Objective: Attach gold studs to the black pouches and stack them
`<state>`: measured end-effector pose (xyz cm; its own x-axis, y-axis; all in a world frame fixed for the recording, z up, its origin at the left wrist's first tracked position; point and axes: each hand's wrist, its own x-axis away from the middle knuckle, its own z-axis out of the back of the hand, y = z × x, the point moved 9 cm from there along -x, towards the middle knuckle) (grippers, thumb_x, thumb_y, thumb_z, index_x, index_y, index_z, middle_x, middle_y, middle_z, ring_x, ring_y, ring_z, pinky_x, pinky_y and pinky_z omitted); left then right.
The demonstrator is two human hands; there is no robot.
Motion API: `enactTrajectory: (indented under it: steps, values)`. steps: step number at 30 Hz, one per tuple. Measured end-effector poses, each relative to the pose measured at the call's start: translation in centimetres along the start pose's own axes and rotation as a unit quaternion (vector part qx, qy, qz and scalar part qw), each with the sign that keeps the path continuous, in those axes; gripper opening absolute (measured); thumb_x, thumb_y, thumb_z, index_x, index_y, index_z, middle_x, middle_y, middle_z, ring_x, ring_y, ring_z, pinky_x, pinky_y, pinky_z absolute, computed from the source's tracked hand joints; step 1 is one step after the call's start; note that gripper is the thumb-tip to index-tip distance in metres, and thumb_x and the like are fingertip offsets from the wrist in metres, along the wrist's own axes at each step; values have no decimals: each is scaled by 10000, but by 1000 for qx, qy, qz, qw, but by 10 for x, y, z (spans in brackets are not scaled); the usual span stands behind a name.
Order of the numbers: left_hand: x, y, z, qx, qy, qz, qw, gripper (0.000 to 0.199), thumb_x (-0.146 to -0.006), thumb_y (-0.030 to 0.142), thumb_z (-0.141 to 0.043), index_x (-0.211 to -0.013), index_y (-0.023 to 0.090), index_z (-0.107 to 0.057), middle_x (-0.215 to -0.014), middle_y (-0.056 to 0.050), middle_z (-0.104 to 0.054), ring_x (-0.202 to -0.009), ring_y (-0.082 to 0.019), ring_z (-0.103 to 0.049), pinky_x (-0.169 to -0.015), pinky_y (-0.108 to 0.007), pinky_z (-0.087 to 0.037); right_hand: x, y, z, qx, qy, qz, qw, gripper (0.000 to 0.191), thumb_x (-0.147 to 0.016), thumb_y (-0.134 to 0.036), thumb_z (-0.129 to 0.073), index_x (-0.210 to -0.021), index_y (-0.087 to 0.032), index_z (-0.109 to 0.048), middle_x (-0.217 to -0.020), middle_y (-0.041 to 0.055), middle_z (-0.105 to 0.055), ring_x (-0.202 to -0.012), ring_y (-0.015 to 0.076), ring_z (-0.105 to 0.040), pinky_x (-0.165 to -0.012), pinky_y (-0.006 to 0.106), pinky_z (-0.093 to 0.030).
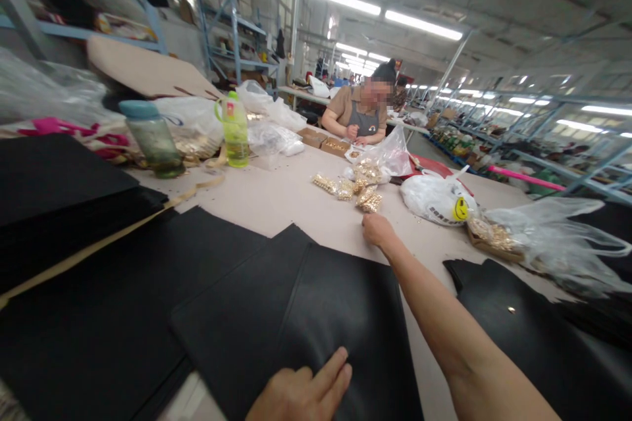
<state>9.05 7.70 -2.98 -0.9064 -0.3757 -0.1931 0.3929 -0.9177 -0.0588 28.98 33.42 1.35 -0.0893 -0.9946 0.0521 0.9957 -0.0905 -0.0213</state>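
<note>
Two stretched fingers of my left hand (302,393) press on a black leather-like sheet (353,296), with the thumb side partly out of view. Farther off, my right hand (378,230) rests low over the pale tabletop (257,197) with its fingers curled in. Whatever those fingers hold, if anything, is hidden. Just beyond it lies a small clear bag of gold-coloured metal pieces (369,199). More such little bags (324,183) sit to its left. Other black sheets (217,263) overlap beneath and to the left of the one I touch.
At left stand a thick black stack (59,177), a blue-lidded bottle (154,141) and a yellow-green bottle (234,131). White plastic bags (429,198) and a black sheet with a gold piece (511,309) lie at right. Across the table a person (363,112) works beside open boxes (334,146).
</note>
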Motion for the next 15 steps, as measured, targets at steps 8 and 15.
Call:
enactTrajectory:
  steps: [8, 15]
  values:
    - [5, -3, 16, 158, -83, 70, 981, 704, -813, 529, -627, -1384, 150, -464, -1472, -122, -451, -856, -252, -671, -693, -394, -570, 139, -30, -27, -319, -94, 42, 942, 221, -854, -282, -548, -955, -151, -694, -736, 15, -693, -618, 132, -637, -598, 233, -515]
    - [8, -2, 12, 160, -67, 78, 982, 689, -842, 539, -572, -1400, 161, -428, -1388, -151, -532, -883, -245, -648, -727, -371, -536, 228, -63, -50, -401, -153, 52, 902, 148, -792, -228, -570, -799, -192, -713, -636, -6, -653, -569, 123, -565, -536, 215, -417]
